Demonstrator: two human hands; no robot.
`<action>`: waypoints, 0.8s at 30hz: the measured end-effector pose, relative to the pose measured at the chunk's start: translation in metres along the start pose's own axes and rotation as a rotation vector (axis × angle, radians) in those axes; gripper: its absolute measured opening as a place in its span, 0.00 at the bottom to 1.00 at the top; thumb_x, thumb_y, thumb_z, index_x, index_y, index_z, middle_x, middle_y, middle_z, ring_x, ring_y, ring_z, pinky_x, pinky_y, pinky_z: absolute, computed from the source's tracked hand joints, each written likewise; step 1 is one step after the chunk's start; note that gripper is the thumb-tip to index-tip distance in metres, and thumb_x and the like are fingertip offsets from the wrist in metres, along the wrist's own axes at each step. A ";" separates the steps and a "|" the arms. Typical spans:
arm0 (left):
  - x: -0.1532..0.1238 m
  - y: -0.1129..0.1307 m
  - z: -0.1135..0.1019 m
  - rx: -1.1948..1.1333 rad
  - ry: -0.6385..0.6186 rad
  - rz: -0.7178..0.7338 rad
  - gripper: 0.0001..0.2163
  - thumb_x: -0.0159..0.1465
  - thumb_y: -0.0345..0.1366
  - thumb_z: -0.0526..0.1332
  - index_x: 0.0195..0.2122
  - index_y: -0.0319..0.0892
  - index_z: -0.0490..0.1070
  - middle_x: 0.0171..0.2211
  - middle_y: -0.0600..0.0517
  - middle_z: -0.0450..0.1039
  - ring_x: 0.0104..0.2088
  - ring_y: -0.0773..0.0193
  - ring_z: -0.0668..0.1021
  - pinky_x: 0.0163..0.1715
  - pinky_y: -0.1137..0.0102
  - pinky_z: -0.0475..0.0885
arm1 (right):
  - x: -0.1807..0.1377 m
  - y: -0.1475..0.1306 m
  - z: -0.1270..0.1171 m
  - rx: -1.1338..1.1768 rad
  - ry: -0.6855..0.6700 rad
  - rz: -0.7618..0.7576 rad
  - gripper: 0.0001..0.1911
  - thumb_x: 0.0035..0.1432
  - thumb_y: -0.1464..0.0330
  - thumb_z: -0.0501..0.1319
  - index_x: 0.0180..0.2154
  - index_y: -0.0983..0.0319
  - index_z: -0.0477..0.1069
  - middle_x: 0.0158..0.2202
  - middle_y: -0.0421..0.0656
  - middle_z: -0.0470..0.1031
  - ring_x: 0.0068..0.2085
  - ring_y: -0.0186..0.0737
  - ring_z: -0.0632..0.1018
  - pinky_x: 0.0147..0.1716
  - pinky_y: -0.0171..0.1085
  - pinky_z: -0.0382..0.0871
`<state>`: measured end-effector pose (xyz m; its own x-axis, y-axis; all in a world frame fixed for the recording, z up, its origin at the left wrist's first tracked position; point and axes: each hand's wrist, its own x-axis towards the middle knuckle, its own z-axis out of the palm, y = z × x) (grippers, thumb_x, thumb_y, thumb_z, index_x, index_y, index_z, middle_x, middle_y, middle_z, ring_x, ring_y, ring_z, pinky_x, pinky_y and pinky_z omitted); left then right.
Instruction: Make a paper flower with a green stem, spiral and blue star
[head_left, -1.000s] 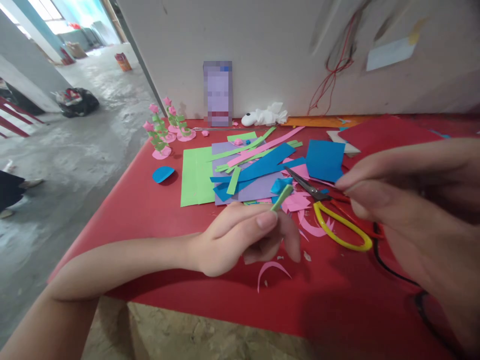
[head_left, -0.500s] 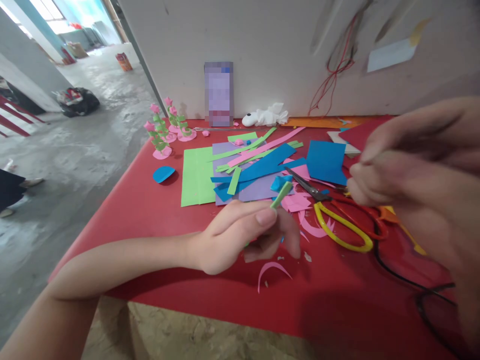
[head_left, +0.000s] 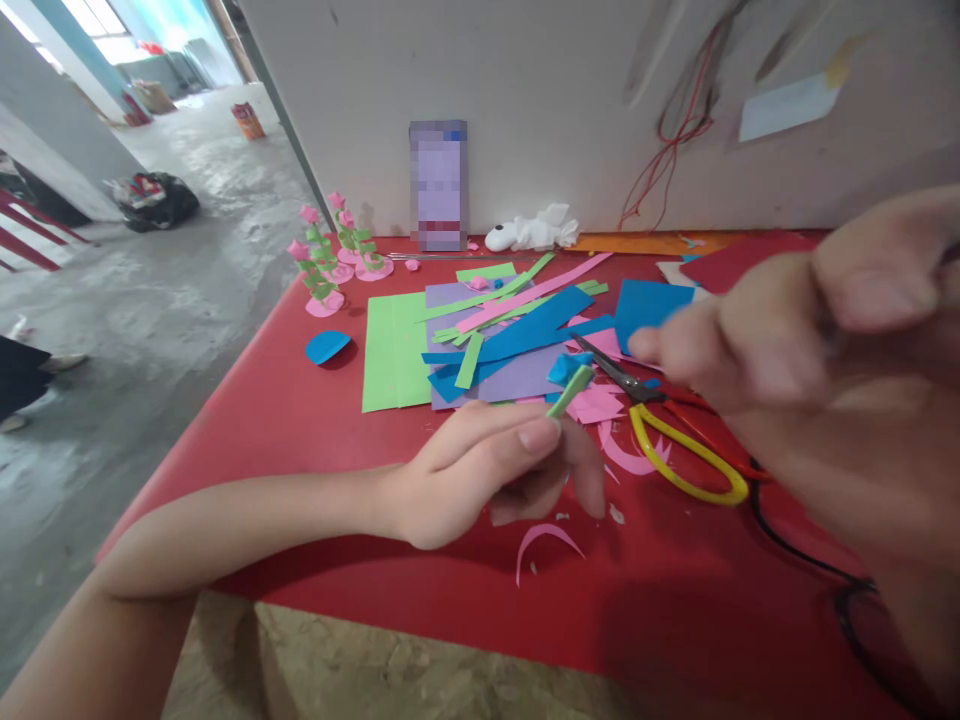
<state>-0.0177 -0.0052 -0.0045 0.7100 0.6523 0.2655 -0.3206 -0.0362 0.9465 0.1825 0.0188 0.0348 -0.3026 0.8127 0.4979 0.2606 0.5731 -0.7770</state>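
Observation:
My left hand is closed, pinching a rolled light-green paper strip between thumb and fingers, its end sticking up. The strip's lower part is hidden in the hand. My right hand is raised at the right, close to the camera and blurred. Its fingers are apart and loosely bent, and I see nothing in them. Behind and below it lie scissors with yellow and red handles, partly covered by the hand. A small blue folded paper piece sits just beyond my left hand.
Green sheets, blue strips and pink scraps lie on the red table. Pink paper flowers stand at the back left. A phone leans against the wall. A black cable runs at the right.
My right hand has shifted left, and its fingers have gone from a pinch to spread apart. My left hand holds the green strip almost in the same place.

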 end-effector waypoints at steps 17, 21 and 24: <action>0.002 -0.001 0.000 0.027 0.030 0.000 0.19 0.69 0.42 0.46 0.27 0.39 0.68 0.15 0.58 0.55 0.16 0.75 0.59 0.19 0.74 0.57 | -0.002 -0.008 0.010 0.231 0.038 0.044 0.03 0.52 0.63 0.64 0.29 0.53 0.75 0.37 0.35 0.72 0.29 0.26 0.72 0.26 0.30 0.69; 0.002 -0.001 0.000 0.036 0.033 -0.010 0.19 0.69 0.42 0.46 0.27 0.39 0.67 0.15 0.58 0.54 0.16 0.74 0.59 0.18 0.74 0.57 | 0.002 -0.006 0.005 0.326 -0.084 0.107 0.02 0.56 0.65 0.61 0.32 0.55 0.73 0.22 0.34 0.68 0.16 0.24 0.66 0.11 0.26 0.57; 0.002 0.000 0.000 0.034 0.047 0.001 0.19 0.68 0.42 0.46 0.26 0.39 0.67 0.15 0.58 0.54 0.16 0.75 0.59 0.18 0.75 0.57 | 0.003 -0.003 0.003 0.313 -0.072 0.135 0.04 0.52 0.61 0.64 0.31 0.54 0.73 0.16 0.33 0.62 0.15 0.23 0.63 0.11 0.25 0.55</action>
<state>-0.0163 -0.0041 -0.0042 0.6792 0.6870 0.2582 -0.2989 -0.0624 0.9523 0.1779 0.0191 0.0377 -0.3519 0.8628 0.3630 0.0120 0.3920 -0.9199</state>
